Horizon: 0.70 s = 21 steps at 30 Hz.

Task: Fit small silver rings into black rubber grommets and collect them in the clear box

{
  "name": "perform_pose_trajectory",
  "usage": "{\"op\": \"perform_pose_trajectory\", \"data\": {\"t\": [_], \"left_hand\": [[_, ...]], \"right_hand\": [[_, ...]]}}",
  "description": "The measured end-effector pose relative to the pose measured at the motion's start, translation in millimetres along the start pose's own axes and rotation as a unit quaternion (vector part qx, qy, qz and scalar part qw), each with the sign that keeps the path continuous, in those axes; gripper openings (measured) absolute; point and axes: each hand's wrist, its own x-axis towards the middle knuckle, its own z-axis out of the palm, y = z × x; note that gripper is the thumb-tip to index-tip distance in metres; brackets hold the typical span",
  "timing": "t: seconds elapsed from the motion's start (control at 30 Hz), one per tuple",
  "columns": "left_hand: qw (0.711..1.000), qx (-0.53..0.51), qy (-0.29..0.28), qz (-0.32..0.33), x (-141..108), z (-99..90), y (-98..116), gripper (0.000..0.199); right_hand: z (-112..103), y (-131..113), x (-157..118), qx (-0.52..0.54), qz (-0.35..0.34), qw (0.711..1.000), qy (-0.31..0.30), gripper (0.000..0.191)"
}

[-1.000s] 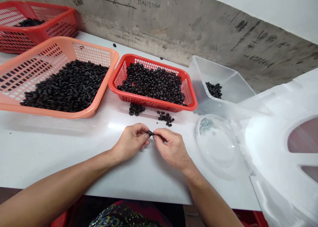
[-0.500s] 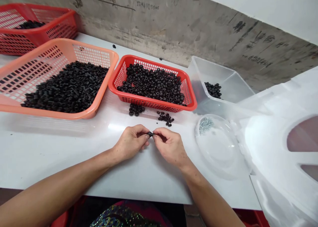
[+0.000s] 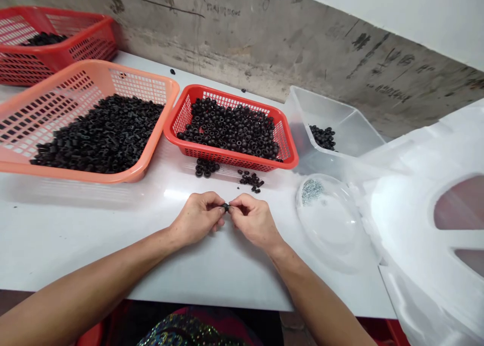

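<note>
Between my fingertips, above the white table (image 3: 113,250), is a small black plastic part (image 3: 226,207); its exact shape is mostly covered. My left hand (image 3: 200,217) pinches it from the left with thumb and forefinger. From the other side, my right hand (image 3: 253,220) pinches at its right end, the fingertips nearly meeting. Just beyond my hands lie two little heaps: black rings (image 3: 206,168) on the left and small black pieces (image 3: 251,180) on the right. Behind them stands a red basket (image 3: 230,158) of round black rings.
An orange basket (image 3: 130,174) full of small black parts stands to the left, another red basket (image 3: 75,46) behind it. To the right are a clear bin (image 3: 351,119) with black pieces, a round clear dish (image 3: 333,225) holding tiny silvery bits, and a large white plastic object (image 3: 401,205).
My hands have shifted slightly left, and my right hand's fingertips have come closer to my left around the small part. The baskets and heaps stay as they were.
</note>
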Motion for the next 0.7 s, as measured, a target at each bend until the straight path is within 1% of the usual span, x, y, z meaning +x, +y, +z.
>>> {"op": "perform_pose_trajectory", "data": {"t": [0.1,0.13,0.17,0.2,0.23,0.3,0.33,0.4,0.5,0.6,0.7], "left_hand": [[1.000,0.014,0.006,0.012,0.2,-0.7,-2.0,0.011],[1.000,0.019,0.008,0.014,0.3,-0.9,-2.7,0.011],[1.000,0.025,0.009,0.016,0.4,-1.1,-3.2,0.011],[0.999,0.033,0.009,0.022,0.6,-1.3,-3.6,0.011],[0.998,0.045,0.007,0.031,0.7,-1.5,-3.7,0.011],[0.995,0.074,-0.002,0.065,0.7,-1.9,-3.1,0.010],[0.992,0.088,-0.008,0.085,0.5,-1.9,-2.4,0.011],[0.987,0.107,-0.016,0.121,-0.4,-1.7,-0.7,0.012],[0.979,0.116,-0.013,0.170,-2.2,-0.6,0.4,0.015],[0.969,0.124,-0.003,0.213,-2.0,0.1,-2.8,0.017],[0.962,0.138,0.008,0.237,1.2,0.0,-10.0,0.018]], "right_hand": [[4.9,-0.1,-3.4,-0.078,-0.109,0.991,0.026,0.017],[5.7,0.0,-3.4,-0.094,-0.131,0.986,0.033,0.018],[5.7,0.1,-2.8,-0.098,-0.137,0.985,0.035,0.018],[4.8,0.3,-1.6,-0.086,-0.123,0.988,0.028,0.017],[3.1,0.7,0.1,-0.056,-0.091,0.994,0.013,0.015],[-2.2,2.8,4.5,0.051,0.003,0.998,-0.039,0.006],[-5.4,4.6,6.8,0.115,0.045,0.990,-0.070,0.004],[-11.5,9.7,10.8,0.231,0.094,0.961,-0.120,0.014],[-16.7,18.4,14.0,0.326,0.108,0.923,-0.174,0.026],[-16.9,23.8,14.3,0.372,0.109,0.894,-0.226,0.034],[-14.3,25.9,13.5,0.406,0.109,0.867,-0.268,0.044]]}}
